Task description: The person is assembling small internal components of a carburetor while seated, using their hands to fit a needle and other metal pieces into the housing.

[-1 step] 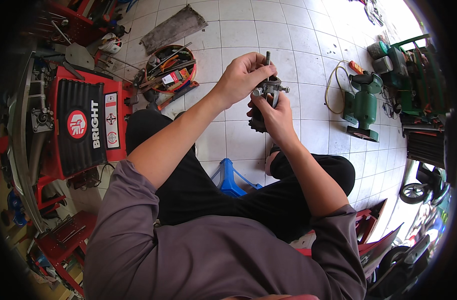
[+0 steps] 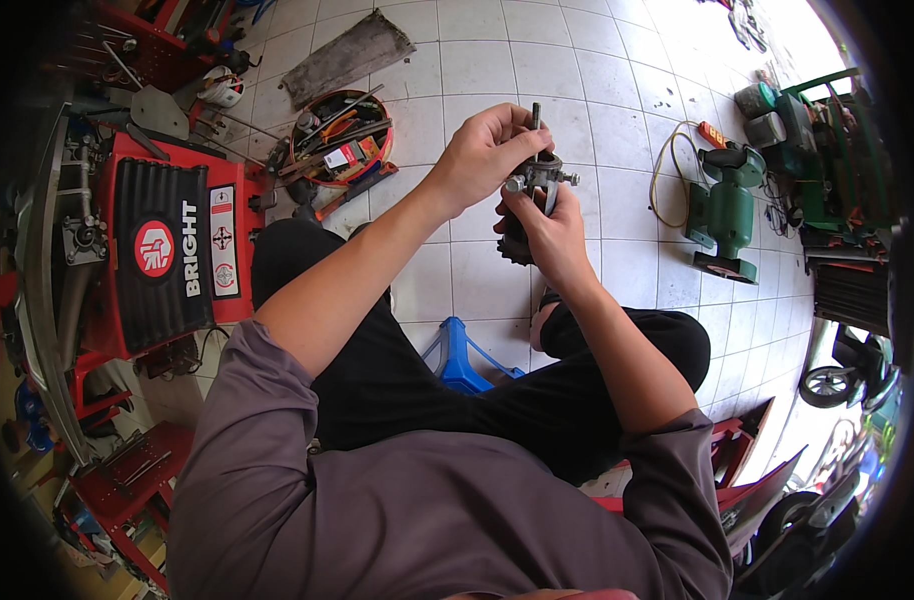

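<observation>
Out in front of me I hold a small grey metal machine part (image 2: 543,175) in both hands, its exact kind unclear. Bolt-like fittings stick out of its sides, and a dark toothed-looking lower piece (image 2: 515,246) hangs below. My left hand (image 2: 485,158) is closed at the top, thumb and fingers pinching a thin dark rod (image 2: 537,114) that stands upright out of the part. From below, my right hand (image 2: 557,236) wraps round the body, its thumb pressed on the near side. The fingers hide much of the part's middle.
Left of my hands, a round tub (image 2: 342,150) holds several tools; a grey mat (image 2: 349,58) lies beyond it. A red tool cabinet (image 2: 122,260) stands at the left. To the right is a green machine (image 2: 727,215) with a cable. A blue stand (image 2: 457,360) is between my legs.
</observation>
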Tool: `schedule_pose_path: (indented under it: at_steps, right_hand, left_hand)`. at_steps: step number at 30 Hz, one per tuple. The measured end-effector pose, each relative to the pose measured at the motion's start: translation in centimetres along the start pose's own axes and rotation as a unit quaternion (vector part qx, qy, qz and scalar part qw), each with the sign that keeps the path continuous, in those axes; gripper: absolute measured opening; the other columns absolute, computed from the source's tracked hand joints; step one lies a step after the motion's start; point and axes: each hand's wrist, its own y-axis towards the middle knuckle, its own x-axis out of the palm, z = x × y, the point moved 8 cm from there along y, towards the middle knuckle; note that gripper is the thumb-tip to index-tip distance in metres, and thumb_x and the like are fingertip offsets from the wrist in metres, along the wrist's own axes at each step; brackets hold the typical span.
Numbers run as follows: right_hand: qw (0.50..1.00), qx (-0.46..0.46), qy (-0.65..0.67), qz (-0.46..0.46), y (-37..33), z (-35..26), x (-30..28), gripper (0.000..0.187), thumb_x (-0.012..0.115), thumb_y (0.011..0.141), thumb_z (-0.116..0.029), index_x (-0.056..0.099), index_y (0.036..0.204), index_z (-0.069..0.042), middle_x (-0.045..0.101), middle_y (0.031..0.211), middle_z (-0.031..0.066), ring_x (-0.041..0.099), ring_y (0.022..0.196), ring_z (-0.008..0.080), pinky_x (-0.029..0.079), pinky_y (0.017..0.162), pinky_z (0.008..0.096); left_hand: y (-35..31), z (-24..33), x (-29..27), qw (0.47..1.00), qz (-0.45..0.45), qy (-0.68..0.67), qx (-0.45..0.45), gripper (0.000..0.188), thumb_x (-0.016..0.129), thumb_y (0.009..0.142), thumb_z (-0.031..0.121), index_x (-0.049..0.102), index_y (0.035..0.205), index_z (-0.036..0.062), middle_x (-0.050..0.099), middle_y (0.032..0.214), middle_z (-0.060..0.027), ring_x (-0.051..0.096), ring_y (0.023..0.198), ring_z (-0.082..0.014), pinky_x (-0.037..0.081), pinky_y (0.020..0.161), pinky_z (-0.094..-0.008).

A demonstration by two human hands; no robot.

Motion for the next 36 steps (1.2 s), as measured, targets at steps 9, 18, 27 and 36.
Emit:
schedule_pose_path:
  at_steps: [9, 18, 27, 36]
  right_hand:
    - [1.0, 0.008, -0.002, 0.0, 0.0, 0.1, 0.0, 0.024, 0.063, 0.085, -0.02, 0.052, 0.093, 0.0, 0.061, 0.077, 0.0069, 0.062, 0.063, 0.0135, 0.05, 0.053, 0.0266]
    - [1.0, 0.012, -0.017, -0.018, 0.1, 0.8, 0.1, 0.023, 0.063, 0.087, -0.02, 0.053, 0.095, 0.0, 0.062, 0.079, 0.0074, 0.064, 0.066, 0.0148, 0.052, 0.057, 0.0266]
    - [0.999, 0.03, 0.004, -0.016, -0.1, 1.8, 0.5, 0.024, 0.064, 0.085, -0.019, 0.051, 0.092, 0.0, 0.061, 0.075, 0.0068, 0.062, 0.061, 0.0133, 0.049, 0.052, 0.0264]
    - [0.999, 0.029, -0.018, -0.018, 0.0, 1.5, 0.4, 0.023, 0.062, 0.087, -0.02, 0.052, 0.095, -0.001, 0.061, 0.079, 0.0077, 0.063, 0.065, 0.0149, 0.052, 0.058, 0.0275]
  left_hand:
    - [-0.1, 0.1, 0.0, 0.999, 0.021, -0.022, -0.015, 0.019, 0.056, 0.091, 0.022, 0.055, 0.103, 0.007, 0.065, 0.094, -0.0073, 0.061, 0.089, -0.0116, 0.047, 0.081, -0.0261]
    - [-0.1, -0.3, -0.1, 0.999, 0.003, 0.043, -0.025, 0.022, 0.06, 0.09, 0.026, 0.061, 0.093, 0.0043, 0.064, 0.088, -0.0029, 0.059, 0.08, -0.008, 0.048, 0.073, -0.0233]
    - [-0.2, -1.2, 0.1, 0.997, 0.001, 0.056, -0.049, 0.024, 0.059, 0.09, 0.027, 0.063, 0.092, 0.0039, 0.062, 0.085, -0.0005, 0.055, 0.077, -0.0059, 0.046, 0.071, -0.0217]
    - [-0.1, -1.2, -0.1, 0.998, 0.004, 0.056, -0.036, 0.023, 0.058, 0.091, 0.026, 0.061, 0.093, 0.0037, 0.062, 0.086, -0.0011, 0.056, 0.079, -0.007, 0.047, 0.072, -0.0224]
